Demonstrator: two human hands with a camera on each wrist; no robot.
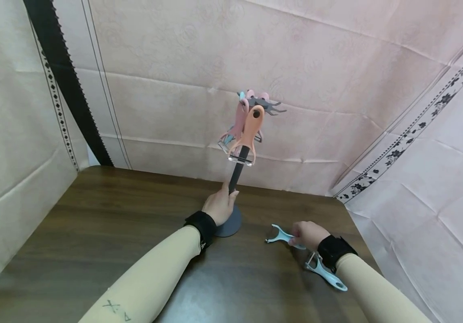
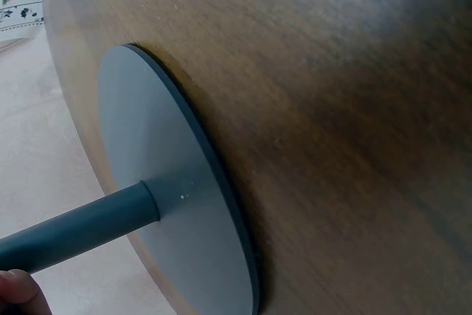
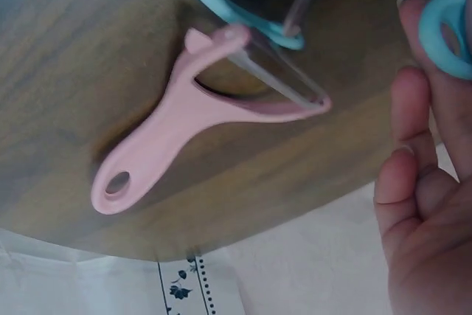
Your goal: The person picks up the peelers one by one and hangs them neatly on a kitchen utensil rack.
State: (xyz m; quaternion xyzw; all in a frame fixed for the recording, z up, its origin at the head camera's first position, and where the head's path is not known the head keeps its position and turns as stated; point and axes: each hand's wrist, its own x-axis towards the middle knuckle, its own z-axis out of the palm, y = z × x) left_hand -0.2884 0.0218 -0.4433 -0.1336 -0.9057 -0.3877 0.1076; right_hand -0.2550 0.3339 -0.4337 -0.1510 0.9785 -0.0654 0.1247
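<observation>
The two hands are well apart from each other. The left hand [image 1: 220, 206] is closed around the slim dark grey pole [image 1: 235, 177] of an upright stand. The right hand [image 1: 310, 235] pinches a light-blue Y-shaped plastic peeler [image 1: 282, 236] by its handle, and the forked head of this peeler points to the stand. Around each wrist there is a black band [image 1: 202, 228], and both arms wear cream sleeves [image 1: 154, 269].

Just beside the right hand, partly under its wrist in the head view, a second light-blue peeler [image 1: 329, 278] lies on the brown wood-patterned surface [image 1: 146, 202]. Next to it, in the right wrist view, lies a pale pink plastic peeler [image 3: 158, 134] with a hole in its handle end; whether these two touch, I cannot tell.

Below the left hand, the flat round grey base [image 1: 231, 222] of the stand rests on the surface. At the top of the pole are grey hooks [image 1: 273, 107], from which a peach-orange peeler [image 1: 251, 128] hangs in front, with a pink hanging peeler [image 1: 241, 119] beside it.

Behind the surface is a pale patterned cloth [image 1: 166, 112], and to the right runs a black-and-white floral border [image 1: 413, 130].
</observation>
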